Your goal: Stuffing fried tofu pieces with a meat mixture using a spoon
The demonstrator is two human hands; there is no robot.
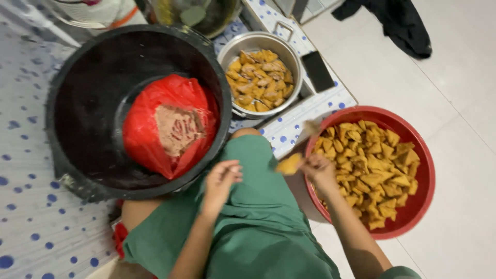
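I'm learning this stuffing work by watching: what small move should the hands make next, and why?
Probably bring the left hand across to the yellow piece that the right hand holds over the lap. The left hand looks empty, and the filling sits in the red bag inside the black tub on that side.

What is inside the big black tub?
The black tub holds an open red plastic bag with a pinkish-brown paste showing at its mouth. How deep the paste goes, and anything under the bag, is covered by the plastic.
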